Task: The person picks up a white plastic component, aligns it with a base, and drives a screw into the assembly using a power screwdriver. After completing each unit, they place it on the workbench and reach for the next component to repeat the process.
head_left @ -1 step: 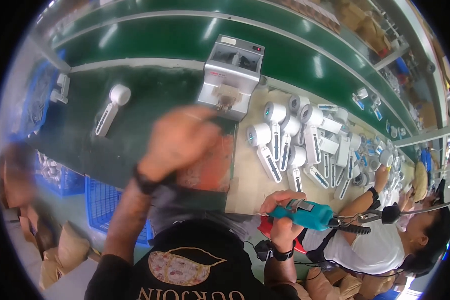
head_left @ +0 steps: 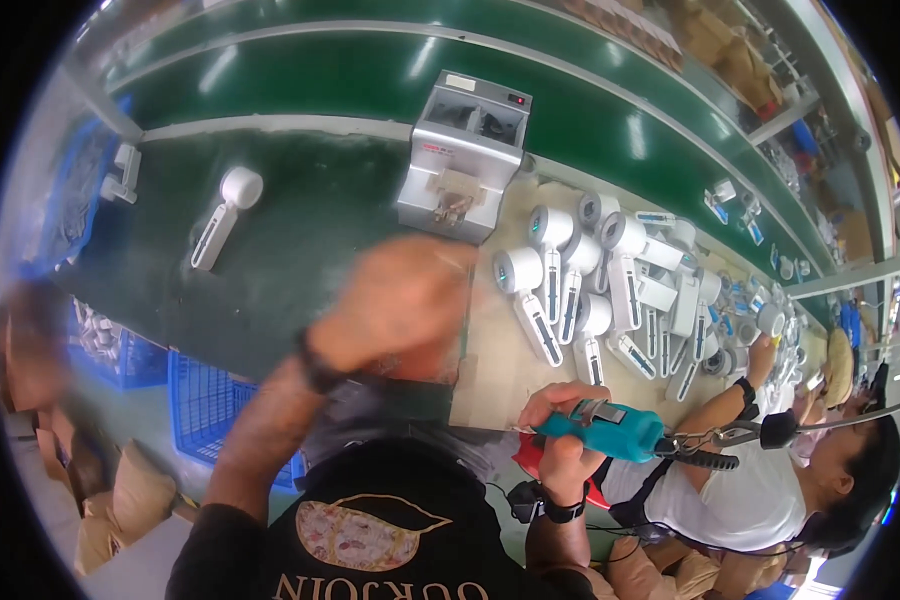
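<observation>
My right hand [head_left: 562, 452] is wrapped round a teal electric screwdriver [head_left: 610, 432] that hangs from a metal hook and a coiled cord, near the table's front edge. My left hand [head_left: 405, 300] is over the table between the grey machine and the orange-red patch, smeared by motion; its fingers cannot be made out. Right of it several white round-headed housings with long slotted handles [head_left: 534, 318] lie in a heap on cardboard. One more such white housing [head_left: 225, 215] rests alone on the green mat at the left.
A grey screw feeder [head_left: 465, 155] stands at the table's back. Blue baskets [head_left: 205, 410] stand below the left edge. On the right a co-worker in a white shirt [head_left: 745, 500] reaches over small parts. Brown sacks [head_left: 142, 495] sit on the floor.
My left hand has moved to the right and slightly nearer to me, toward the heap of white housings. My right hand and the electric screwdriver have stayed almost in place.
</observation>
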`<state>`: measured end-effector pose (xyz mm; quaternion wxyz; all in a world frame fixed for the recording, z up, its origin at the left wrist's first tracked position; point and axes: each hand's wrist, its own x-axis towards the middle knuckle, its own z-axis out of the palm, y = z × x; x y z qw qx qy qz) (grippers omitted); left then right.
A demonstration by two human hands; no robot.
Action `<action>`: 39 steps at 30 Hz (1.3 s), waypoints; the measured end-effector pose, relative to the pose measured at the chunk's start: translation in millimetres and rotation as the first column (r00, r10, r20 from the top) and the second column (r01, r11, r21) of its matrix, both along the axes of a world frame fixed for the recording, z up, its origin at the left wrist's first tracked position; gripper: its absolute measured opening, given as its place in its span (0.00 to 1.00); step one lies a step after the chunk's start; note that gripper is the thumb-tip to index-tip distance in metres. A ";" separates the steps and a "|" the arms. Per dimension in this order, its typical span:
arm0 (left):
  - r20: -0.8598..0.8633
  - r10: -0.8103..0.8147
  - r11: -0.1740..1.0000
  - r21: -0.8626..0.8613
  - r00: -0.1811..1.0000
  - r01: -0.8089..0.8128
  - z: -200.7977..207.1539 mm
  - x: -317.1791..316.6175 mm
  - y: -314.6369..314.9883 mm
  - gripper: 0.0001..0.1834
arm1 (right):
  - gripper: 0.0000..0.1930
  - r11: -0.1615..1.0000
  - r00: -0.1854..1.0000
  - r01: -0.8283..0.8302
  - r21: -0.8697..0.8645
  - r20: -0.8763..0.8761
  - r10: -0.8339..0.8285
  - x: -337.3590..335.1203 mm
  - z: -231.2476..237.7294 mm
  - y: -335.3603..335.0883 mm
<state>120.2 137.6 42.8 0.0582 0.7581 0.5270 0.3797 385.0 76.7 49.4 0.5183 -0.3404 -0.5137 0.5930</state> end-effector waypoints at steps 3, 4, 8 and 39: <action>-0.197 -0.203 0.961 -0.228 0.959 0.156 -20.1 71.6 16.4 0.24 | 0.38 1.000 0.999 0.024 0.014 0.038 -0.024 -10.4 8.3 -2.6; -0.192 -0.199 0.961 -0.231 0.961 0.153 -31.9 78.6 15.7 0.24 | 0.40 0.999 0.994 0.040 0.022 0.096 -0.042 -13.4 11.1 -3.4; -0.172 -0.125 0.971 -0.223 0.977 0.085 -48.6 93.3 17.3 0.27 | 0.40 0.998 0.995 0.048 0.032 0.090 -0.051 -9.6 12.1 -8.2; 0.047 -0.052 0.983 -0.174 0.998 0.059 -37.3 -31.6 -14.2 0.19 | 0.30 0.942 0.996 0.030 0.333 -0.088 0.000 -142.3 37.9 121.2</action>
